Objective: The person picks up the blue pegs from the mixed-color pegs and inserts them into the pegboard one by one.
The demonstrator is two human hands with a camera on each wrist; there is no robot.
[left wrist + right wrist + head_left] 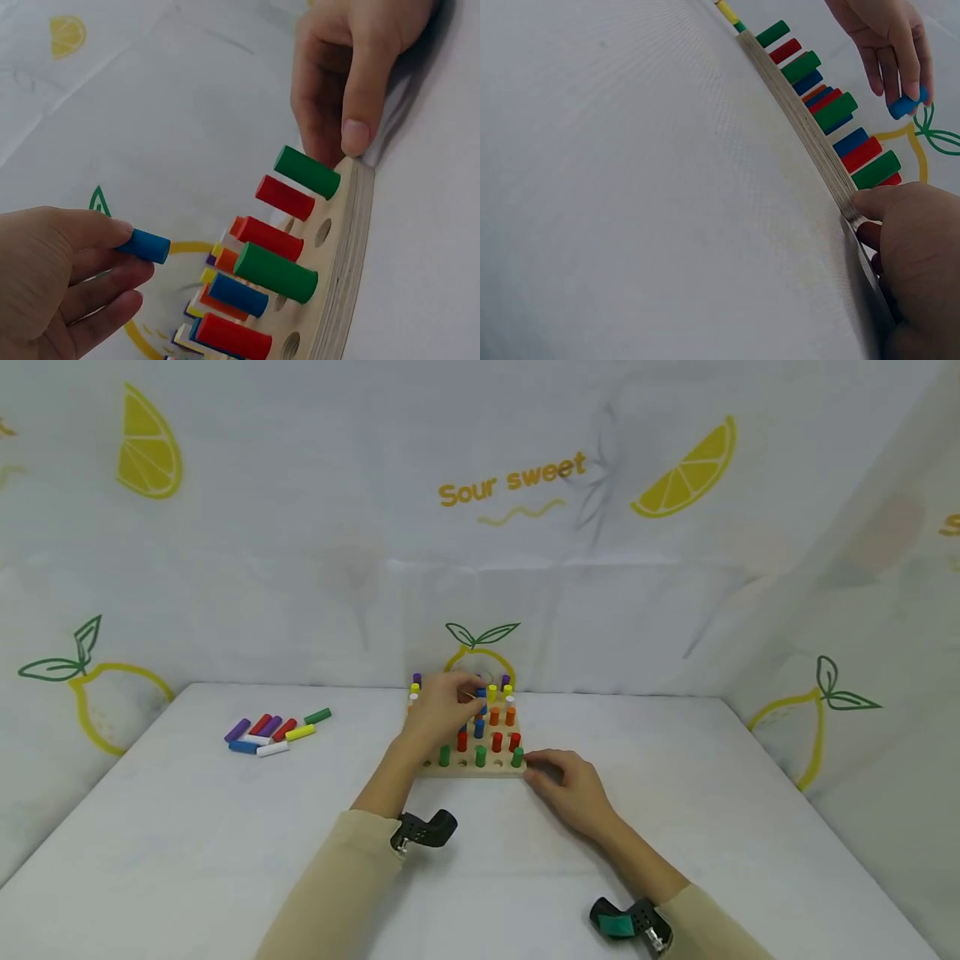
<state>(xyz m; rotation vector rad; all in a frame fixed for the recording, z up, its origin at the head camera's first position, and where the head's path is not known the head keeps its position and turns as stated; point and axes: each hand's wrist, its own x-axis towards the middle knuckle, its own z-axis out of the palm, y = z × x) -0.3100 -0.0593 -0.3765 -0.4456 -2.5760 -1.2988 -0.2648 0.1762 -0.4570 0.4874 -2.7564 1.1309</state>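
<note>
A wooden pegboard [472,772] stands on the white table with colored cylindrical pegs in rows: green in front, then red, blue, orange, white, yellow and purple toward the back. Above it, my left hand [435,708] pinches a blue peg [150,246] between thumb and fingers, the peg lying sideways and apart from the board. My right hand [573,789] holds the board's front right corner, its thumb on the front edge beside a green peg [517,757]. Its other fingers are partly hidden behind the corner. Several holes in the front row show between green pegs.
Loose pegs lie in a group on the table to the left, among them a green peg [318,715], a yellow peg [300,732] and a blue peg [243,747]. Behind the table hangs a white cloth [315,602] printed with lemons. Each wrist carries a black camera mount.
</note>
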